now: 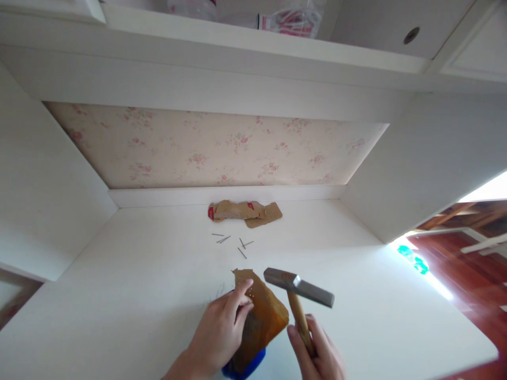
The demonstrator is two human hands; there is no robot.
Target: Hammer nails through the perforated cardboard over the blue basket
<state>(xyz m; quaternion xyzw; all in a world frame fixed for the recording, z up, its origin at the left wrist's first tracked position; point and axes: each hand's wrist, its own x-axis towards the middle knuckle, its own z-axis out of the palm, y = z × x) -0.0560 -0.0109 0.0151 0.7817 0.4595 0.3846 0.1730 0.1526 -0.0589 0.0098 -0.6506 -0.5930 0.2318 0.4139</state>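
At six o'clock on the worktop (138,274), the left hand (221,325) bent its fingers over the brown piece (269,311) — perhaps steadying it, any pinch impossible to tell — while the right hand (320,351) grasped the hammer (297,287), head clear at the piece's two o'clock, nails (242,253) handily at its twelve.

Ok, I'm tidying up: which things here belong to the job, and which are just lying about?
In use, it seems:
hammer, in the right hand
brown piece, under the left hand
blue object beneath that
loose nails, probably

Apparently just lying about:
torn cardboard
clear packet on the shelf
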